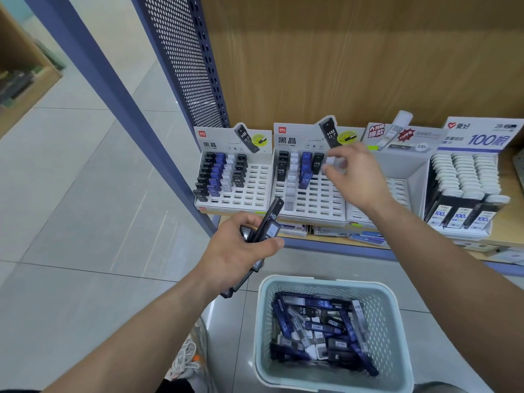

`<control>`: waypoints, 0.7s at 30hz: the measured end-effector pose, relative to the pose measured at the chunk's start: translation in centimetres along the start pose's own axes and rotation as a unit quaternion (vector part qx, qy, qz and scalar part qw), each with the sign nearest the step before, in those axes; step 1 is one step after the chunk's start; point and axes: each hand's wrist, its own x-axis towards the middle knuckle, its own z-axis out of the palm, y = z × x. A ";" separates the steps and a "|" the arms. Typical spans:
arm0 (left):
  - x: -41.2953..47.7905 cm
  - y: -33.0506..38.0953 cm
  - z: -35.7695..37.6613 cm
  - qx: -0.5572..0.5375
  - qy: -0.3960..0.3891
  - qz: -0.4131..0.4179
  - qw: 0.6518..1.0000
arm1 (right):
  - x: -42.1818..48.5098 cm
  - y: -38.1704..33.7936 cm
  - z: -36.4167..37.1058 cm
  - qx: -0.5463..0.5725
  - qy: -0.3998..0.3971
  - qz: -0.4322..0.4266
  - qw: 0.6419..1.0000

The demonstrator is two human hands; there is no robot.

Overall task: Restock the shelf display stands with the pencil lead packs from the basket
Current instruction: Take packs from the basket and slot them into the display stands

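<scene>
Fingers (346,163) of right hand (357,178) pinch white pack (329,161) over stand (312,200); left hand (241,246) grips black packs (270,222).

Pale grey tiled floor (71,180), glossy, crossed by thin dark grout lines. Rising at a slant, 1 blue metal upright (113,89), with a perforated blue side panel (184,61) just behind. Wood-grain back panel (368,52) above the wooden shelf (510,177). Below, a lower shelf (326,246) edged in blue. Far left, 1 more wooden unit (25,80), blurred. Soft, even light.

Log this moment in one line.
left hand: holds black packs | right hand: pinches white pack at second stand | basket: loose packs inside
</scene>
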 end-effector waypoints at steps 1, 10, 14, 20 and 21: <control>0.0 0.0 0.1 0.000 -0.003 0.002 1.000 | -1.0 -1.0 -0.4 0.047 -0.016 -0.004 0.999; -1.3 0.7 1.6 0.000 -0.037 0.023 0.999 | -7.4 -7.0 -1.5 0.325 -0.265 0.048 0.906; -2.1 1.1 2.1 0.003 -0.054 0.025 0.998 | -8.0 -6.9 -2.2 0.334 -0.239 0.049 0.910; -2.2 1.0 2.0 0.008 -0.057 0.021 0.998 | -7.4 -6.1 -3.6 0.343 -0.160 0.057 0.924; -2.2 1.0 2.0 -0.002 -0.059 0.017 0.998 | -7.4 -6.1 -3.6 0.346 -0.155 0.057 0.924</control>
